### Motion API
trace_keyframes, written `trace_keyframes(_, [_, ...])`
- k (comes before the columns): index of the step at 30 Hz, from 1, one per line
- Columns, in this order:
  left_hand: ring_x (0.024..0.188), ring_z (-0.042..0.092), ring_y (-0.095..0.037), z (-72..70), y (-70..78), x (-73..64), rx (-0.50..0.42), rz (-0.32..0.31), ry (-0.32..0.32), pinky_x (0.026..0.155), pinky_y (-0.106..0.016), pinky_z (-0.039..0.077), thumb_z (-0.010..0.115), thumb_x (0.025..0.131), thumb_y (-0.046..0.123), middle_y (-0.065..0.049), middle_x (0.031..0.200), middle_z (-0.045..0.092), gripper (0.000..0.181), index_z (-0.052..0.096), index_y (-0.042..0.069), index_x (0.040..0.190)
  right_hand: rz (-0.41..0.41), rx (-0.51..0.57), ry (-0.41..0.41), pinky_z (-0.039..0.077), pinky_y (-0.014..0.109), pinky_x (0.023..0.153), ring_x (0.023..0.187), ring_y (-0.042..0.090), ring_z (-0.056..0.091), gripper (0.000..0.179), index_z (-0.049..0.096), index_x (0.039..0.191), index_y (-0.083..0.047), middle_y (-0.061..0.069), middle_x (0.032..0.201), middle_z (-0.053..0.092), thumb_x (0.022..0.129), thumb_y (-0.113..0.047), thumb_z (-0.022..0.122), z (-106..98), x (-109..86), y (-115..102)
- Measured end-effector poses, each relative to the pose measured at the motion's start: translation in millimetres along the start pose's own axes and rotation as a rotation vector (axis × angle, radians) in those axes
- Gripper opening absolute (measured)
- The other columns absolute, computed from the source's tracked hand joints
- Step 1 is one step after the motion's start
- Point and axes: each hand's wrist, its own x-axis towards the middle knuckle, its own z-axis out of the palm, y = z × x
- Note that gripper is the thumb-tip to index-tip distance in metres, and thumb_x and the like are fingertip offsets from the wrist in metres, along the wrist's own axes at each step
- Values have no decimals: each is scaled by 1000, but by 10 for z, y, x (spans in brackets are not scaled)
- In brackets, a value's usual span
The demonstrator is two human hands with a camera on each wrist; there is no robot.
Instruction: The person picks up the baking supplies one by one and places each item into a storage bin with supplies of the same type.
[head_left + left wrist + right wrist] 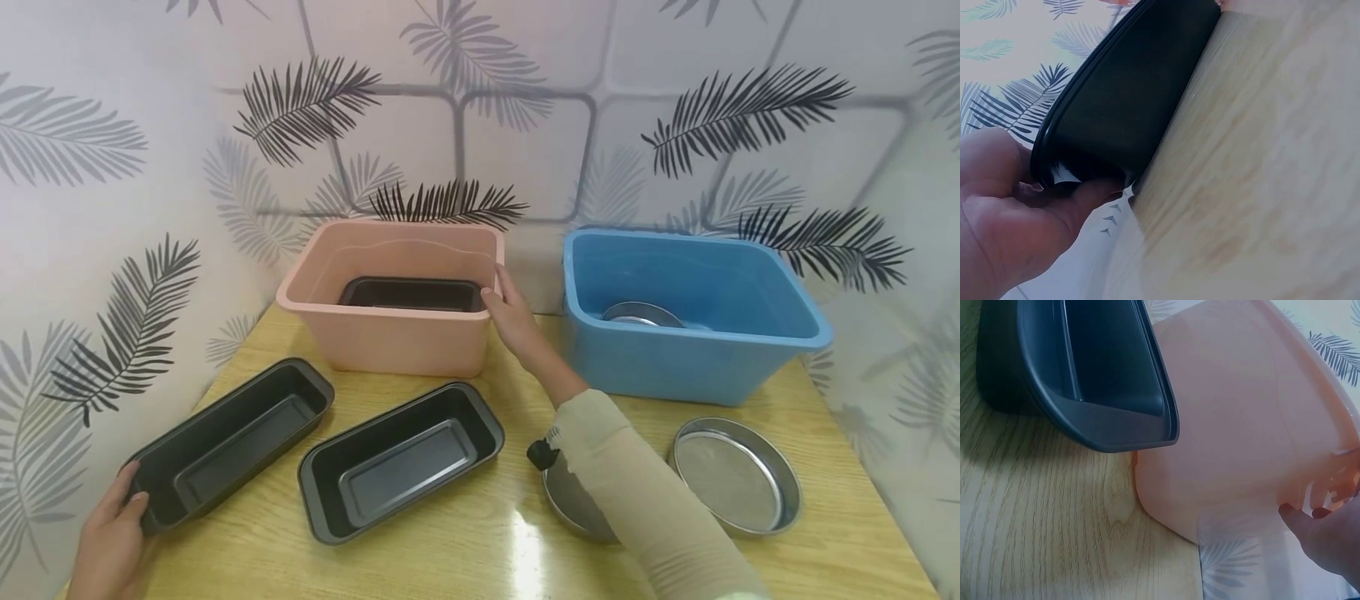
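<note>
At the table's left, my left hand (112,533) grips the near end of a dark loaf pan (232,437), thumb at its rim. The left wrist view shows the fingers (1094,192) low against that end of the loaf pan (1129,94). My right hand (513,321) holds the right end of a pink plastic bin (405,342). Seen from the right wrist, the thumb (1297,520) lies on the bin's end wall beside its handle slots. Inside the bin is another dark loaf pan (412,292); a third loaf pan (405,462) lies on the table in front.
A blue plastic bin (675,358) stands at the back right with a round metal pan (641,313) inside. On the table (480,550) are a round cake pan (735,475) at right and another round pan (573,504) partly hidden under my right forearm. Patterned wall covering rises behind.
</note>
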Motion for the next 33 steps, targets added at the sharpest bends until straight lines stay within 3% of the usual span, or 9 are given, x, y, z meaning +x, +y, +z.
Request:
trace_keyframes(7, [151,11,-2,17,9,19,-250,1,-8,90,0,41,35,110,22,13,166,3,53,19,32,160,-6,-3,-8,14,44,128,156,22,12,65,14,163,-14,4,170,15,108,-33,41,-17,-7,10])
trace_keyframes(10, [128,49,8,-15,15,5,-248,17,-15,74,1,46,37,110,24,16,165,4,54,21,33,160,-5,-11,-10,14,43,128,156,22,12,65,14,163,-14,4,170,15,108,-33,41,-28,-12,3])
trace_keyframes(13, [119,51,14,-46,41,-20,-291,24,-26,70,-1,47,40,109,26,20,165,6,54,22,36,159,-5,-14,-14,14,43,128,156,21,13,65,14,163,-14,4,170,15,108,-34,42,-32,-11,-6])
trace_keyframes(15, [132,44,10,-56,69,-31,-297,26,-32,69,-2,47,40,109,29,24,163,5,54,21,39,158,-4,-21,-16,14,43,128,156,22,13,65,14,163,-15,4,170,15,108,-33,42,-32,-7,-4])
trace_keyframes(17, [150,8,3,-59,92,-38,-363,67,-93,81,-1,48,37,110,27,24,164,1,55,16,36,160,0,-29,-17,14,43,128,156,22,13,65,14,163,-15,4,170,15,108,-34,42,-32,0,5])
trace_keyframes(19, [153,-2,-4,-59,132,-46,-370,104,-128,82,-1,47,35,110,26,25,164,-2,55,14,36,160,5,-41,-15,13,44,128,157,22,12,65,14,163,-16,4,170,15,108,-34,41,-32,1,8])
trace_keyframes(26, [154,-6,-6,-59,323,-70,-467,268,-266,92,-3,45,32,111,20,18,166,-8,55,13,29,161,18,-51,-10,13,46,128,157,23,12,65,14,163,-18,3,170,15,107,-37,42,-39,7,13])
trace_keyframes(29, [151,18,0,-41,432,-69,-532,320,-309,94,-6,47,34,110,15,15,168,-7,55,16,26,161,27,-42,-17,13,46,128,157,22,12,66,14,164,-19,2,170,14,107,-38,42,-42,9,18])
trace_keyframes(33, [120,57,5,-12,600,-65,-591,347,-332,86,-12,54,39,109,12,12,169,-6,54,27,24,160,33,-31,-20,13,46,128,157,21,11,66,14,164,-20,1,170,14,107,-39,43,-46,-1,13])
